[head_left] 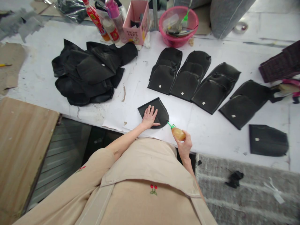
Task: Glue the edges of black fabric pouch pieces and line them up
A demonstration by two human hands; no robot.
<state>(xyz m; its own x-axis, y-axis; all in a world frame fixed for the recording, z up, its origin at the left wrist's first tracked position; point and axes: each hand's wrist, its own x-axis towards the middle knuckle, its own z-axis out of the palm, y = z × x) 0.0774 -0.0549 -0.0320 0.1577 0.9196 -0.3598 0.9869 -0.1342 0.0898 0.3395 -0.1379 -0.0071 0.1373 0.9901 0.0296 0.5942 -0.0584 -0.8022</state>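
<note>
A black leather-like piece [162, 112] with one rounded end lies on the white table in front of me. My left hand [150, 118] rests flat on it, fingers spread. My right hand [185, 144] grips a glue bottle [178, 134] with a green nozzle and amber contents. Its nozzle tip meets the rounded edge of the black piece at the right. Whether any liquid is coming out is too small to tell. Just beyond lie several similar black pieces [184, 78] in a fanned row, each with a small pale tag. Another single piece [268, 140] lies at the far right.
A heap of black pieces [93, 68] covers the table's left part. At the back stand bottles [114, 18], a pink box [136, 28] and a pink basin [173, 39] of tools. A wooden board [25, 140] borders the left. A tape roll [240, 27] lies back right.
</note>
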